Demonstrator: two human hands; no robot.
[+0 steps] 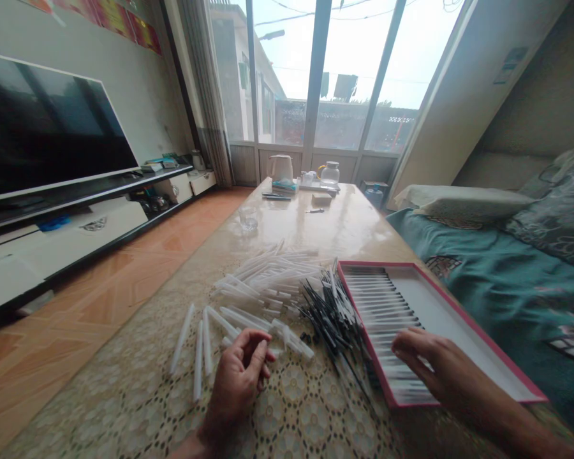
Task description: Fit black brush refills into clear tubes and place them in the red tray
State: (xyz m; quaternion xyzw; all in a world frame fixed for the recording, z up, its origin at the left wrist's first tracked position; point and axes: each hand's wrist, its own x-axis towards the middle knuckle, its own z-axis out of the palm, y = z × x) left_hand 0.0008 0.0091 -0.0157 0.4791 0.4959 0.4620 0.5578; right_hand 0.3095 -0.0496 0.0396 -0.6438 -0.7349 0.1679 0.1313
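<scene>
My left hand (pixel 239 376) is above the patterned tabletop, its fingers curled and the thumb against them; nothing shows in it. Just beyond it lie loose clear plastic tubes (pixel 198 360). My right hand (pixel 428 357) reaches over a pink-rimmed box (pixel 483 344), fingers bent down and drawn together at a row of clear tubes with black ends (pixel 377 296). What those fingertips grip, if anything, is hidden. Between the hands is a pile of thin black rods (pixel 330 325), some with white parts. A larger heap of clear tubes (pixel 263 274) lies behind.
A glass ashtray-like dish (pixel 249 222) stands farther up the long table (pixel 138 382). At its far end are a cream pitcher (pixel 281 169), a glass jar (pixel 330 174) and a small box (pixel 321 199). A teal-covered couch (pixel 440 239) runs along the right; a TV stand (pixel 110 220) is left.
</scene>
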